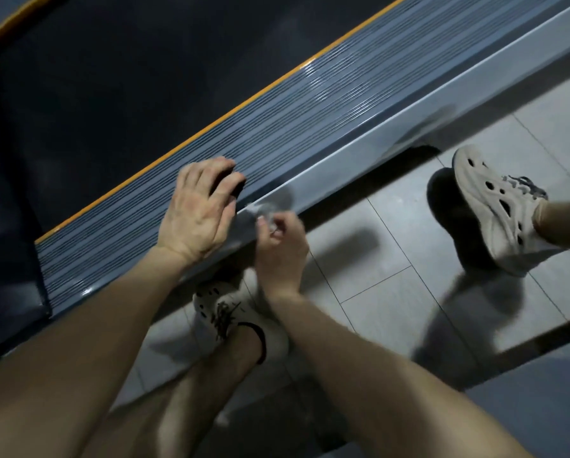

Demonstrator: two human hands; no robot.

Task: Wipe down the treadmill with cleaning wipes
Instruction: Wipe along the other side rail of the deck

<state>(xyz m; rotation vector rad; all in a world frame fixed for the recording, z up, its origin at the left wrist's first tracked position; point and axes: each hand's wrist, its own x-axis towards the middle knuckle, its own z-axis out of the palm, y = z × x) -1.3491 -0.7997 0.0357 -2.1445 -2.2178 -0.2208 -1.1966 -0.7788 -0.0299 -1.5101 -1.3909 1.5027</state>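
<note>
Crouched on the tiled floor (392,233), one pale shoe (230,315) tucked beneath the arms, the person pinches a crumpled wipe (266,213) in the right hand (282,249), pressed against the treadmill's smooth outer edge. The left hand (199,209) rests splayed on the ribbed side rail (310,104), holding nothing, likely bracing. Beyond lies the dark belt (111,77).

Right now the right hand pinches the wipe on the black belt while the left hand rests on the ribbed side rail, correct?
No. The head view shows the right hand pinching the wipe against the rail's smooth outer edge, not the belt; the left hand does rest on the ribbed side rail.
</note>
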